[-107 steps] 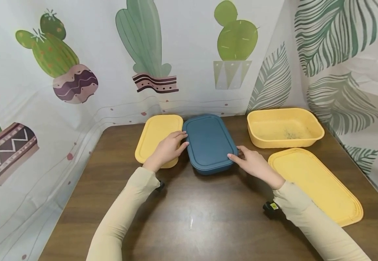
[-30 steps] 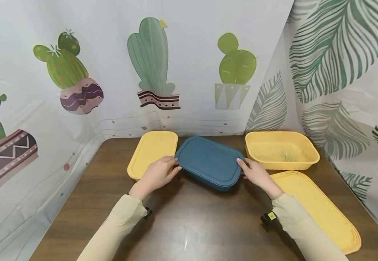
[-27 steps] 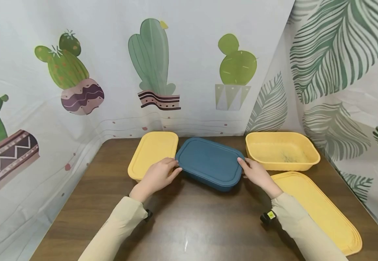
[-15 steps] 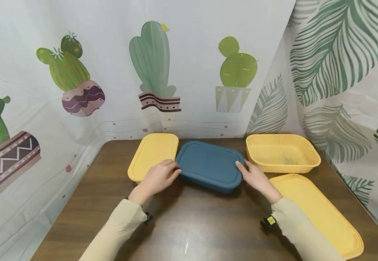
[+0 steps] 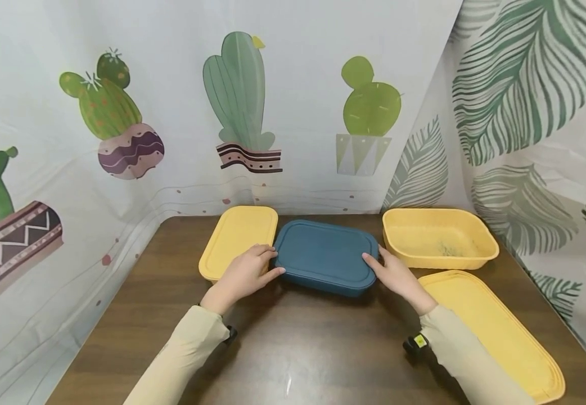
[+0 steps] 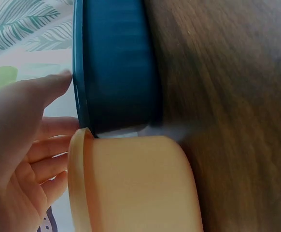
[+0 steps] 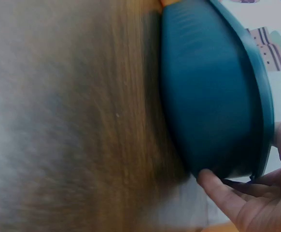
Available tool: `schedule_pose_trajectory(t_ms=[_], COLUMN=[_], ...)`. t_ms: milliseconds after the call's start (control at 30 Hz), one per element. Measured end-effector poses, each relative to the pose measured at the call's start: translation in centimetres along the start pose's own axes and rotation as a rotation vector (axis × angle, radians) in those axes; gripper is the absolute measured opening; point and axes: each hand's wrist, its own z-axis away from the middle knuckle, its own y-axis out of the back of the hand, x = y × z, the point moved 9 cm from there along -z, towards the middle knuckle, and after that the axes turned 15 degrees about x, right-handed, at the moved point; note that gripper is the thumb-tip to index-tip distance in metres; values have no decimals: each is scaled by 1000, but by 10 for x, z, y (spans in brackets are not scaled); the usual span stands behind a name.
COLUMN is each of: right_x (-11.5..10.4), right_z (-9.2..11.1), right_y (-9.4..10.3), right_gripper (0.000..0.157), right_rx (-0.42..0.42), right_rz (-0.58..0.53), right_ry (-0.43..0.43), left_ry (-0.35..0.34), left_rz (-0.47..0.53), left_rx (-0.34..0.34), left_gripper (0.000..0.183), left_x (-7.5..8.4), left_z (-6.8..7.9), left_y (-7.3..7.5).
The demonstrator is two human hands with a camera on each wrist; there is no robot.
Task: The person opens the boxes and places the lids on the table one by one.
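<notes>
A dark blue lidded food container (image 5: pixel 325 253) lies crosswise at the back middle of the table, slightly skewed. My left hand (image 5: pixel 244 273) is at its left end, fingers fairly straight by the edge and thumb at the front corner. In the left wrist view, that thumb tip meets the lid's rim (image 6: pixel 77 67). My right hand (image 5: pixel 396 275) grips the right end, thumb on top of the lid and fingers around the side; in the right wrist view a fingertip (image 7: pixel 205 176) presses low on the wall. A smaller yellow lidded container (image 5: pixel 239 233) stands close on the left, partly behind my left hand.
An open yellow container (image 5: pixel 437 261) with dark specks showing on its bottom stands at the back right. In front of it a yellow lid (image 5: pixel 495 332) lies flat, partly under my right sleeve. A patterned cloth (image 5: pixel 303 84) hangs behind the brown wooden table (image 5: pixel 293 349).
Over these seconds the blue container has turned from lengthwise to crosswise between both hands. In the last second it squares up a little, and my right thumb slides slightly toward the front.
</notes>
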Motion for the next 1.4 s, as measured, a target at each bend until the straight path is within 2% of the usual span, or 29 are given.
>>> schedule_pose_trajectory(t_ms=[267, 533, 833, 1033, 1200, 1400], right_x=[3, 7, 3, -2, -5, -14], right_z=[-23, -33, -42, -49, -53, -58], right_y=[-1, -4, -17, -27, -31, -37], right_gripper=[73, 68, 67, 66, 63, 64], right_rx=[34, 41, 0, -10, 5, -3], right_rz=[-20, -40, -52, -49, -38, -30], right_ry=[-16, -39, -68, -91, -82, -69], left_ry=[5, 21, 52, 83, 101, 116], left_rz=[-22, -15, -38, -39, -61, -82], left_rx=[27, 58, 75, 58, 34, 12], left_gripper=[54, 48, 48, 46, 46, 45], left_x=[6, 9, -3, -11, -16, -22], left_z=[2, 3, 6, 8, 8, 7], left_y=[0, -4, -2, 1, 1, 8])
